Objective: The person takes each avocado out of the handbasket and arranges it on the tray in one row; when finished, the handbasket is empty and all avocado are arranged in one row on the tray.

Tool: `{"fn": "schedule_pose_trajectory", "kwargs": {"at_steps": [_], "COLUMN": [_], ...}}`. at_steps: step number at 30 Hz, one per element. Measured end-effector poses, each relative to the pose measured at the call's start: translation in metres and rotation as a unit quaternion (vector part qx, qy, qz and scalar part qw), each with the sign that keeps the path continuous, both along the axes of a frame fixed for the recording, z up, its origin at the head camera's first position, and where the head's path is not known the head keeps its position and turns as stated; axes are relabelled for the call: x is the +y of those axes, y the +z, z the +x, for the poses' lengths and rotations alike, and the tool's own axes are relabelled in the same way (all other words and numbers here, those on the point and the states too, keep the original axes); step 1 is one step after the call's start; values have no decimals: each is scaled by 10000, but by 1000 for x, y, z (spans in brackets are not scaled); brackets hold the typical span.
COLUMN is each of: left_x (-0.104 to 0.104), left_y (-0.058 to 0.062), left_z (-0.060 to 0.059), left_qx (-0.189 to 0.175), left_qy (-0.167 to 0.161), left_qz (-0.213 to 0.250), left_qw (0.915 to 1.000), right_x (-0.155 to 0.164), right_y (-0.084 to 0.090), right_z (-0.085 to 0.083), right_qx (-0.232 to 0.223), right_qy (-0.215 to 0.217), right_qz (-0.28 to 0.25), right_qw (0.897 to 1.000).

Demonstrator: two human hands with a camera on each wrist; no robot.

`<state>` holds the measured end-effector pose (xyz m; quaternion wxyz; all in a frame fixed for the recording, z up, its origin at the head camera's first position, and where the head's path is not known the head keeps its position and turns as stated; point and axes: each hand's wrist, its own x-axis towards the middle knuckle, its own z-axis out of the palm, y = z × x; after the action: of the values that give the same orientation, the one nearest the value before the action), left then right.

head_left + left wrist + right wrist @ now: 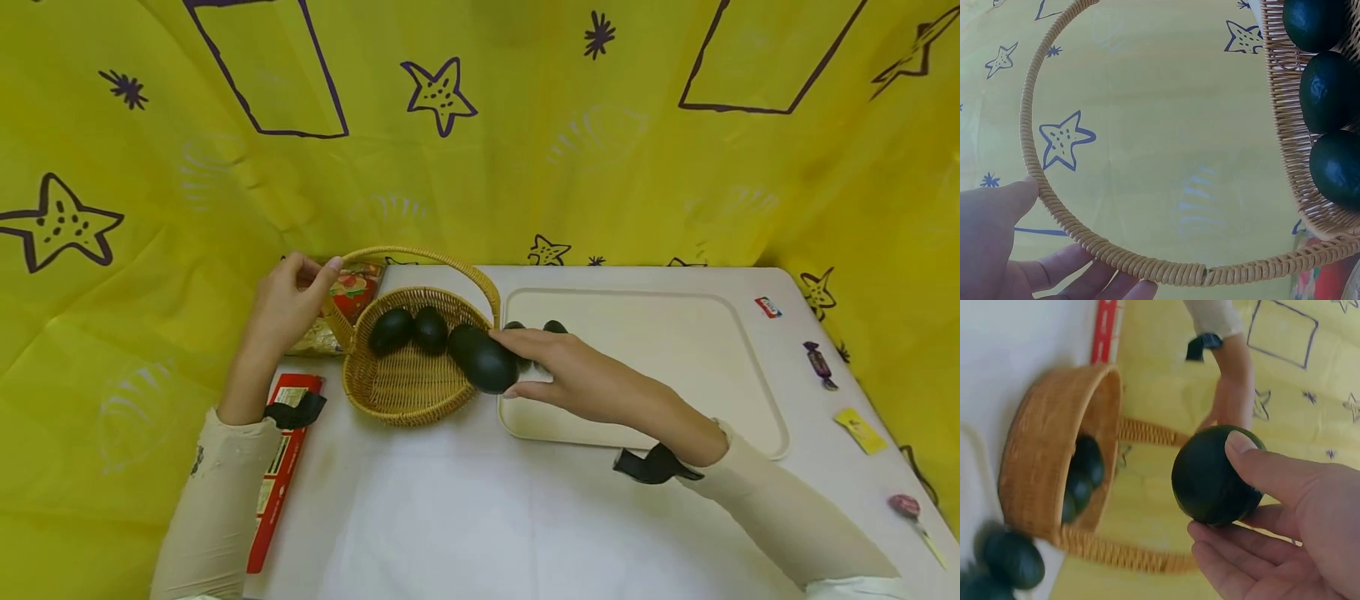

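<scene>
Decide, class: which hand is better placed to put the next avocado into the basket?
Right. The right hand already holds an avocado at the basket rim; the left hand is busy gripping the handle.

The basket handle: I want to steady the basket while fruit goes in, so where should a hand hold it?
Grip the handle near its left foot, from the outer left side, as the left hand does; the arch is thin and the right hand comes from the right.
</scene>
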<state>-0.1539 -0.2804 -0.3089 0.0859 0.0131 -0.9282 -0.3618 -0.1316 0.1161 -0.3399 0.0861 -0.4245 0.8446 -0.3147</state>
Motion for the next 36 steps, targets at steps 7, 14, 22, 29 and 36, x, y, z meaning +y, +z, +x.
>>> {"fn": "schedule_pose_trajectory", "kwargs": {"at_steps": [7, 14, 22, 29, 36], "left_x": [-1, -1, -1, -1, -1], "left_y": [-1, -1, -1, -2, -1], "left_z": [-2, -2, -2, -2, -2], "left_qx": [34, 2, 40, 38, 17], "left_qy": [18, 49, 25, 51, 42], "left_qz": [-70, -64, -130, -136, -180], "left_qw": [10000, 10000, 9999, 9999, 9998], "right_x": [43, 73, 102, 115, 114], "right_y": [1, -14, -52, -89, -110], "right_z": [-3, -17, -38, -53, -63], "right_qx": [100, 80, -50, 38, -83], "right_qy": [-506, -1065, -1535, -1713, -1764], "right_qz": [-14, 122, 153, 67, 316], "right_qw": [9987, 9942, 9880, 9852, 9838]}}
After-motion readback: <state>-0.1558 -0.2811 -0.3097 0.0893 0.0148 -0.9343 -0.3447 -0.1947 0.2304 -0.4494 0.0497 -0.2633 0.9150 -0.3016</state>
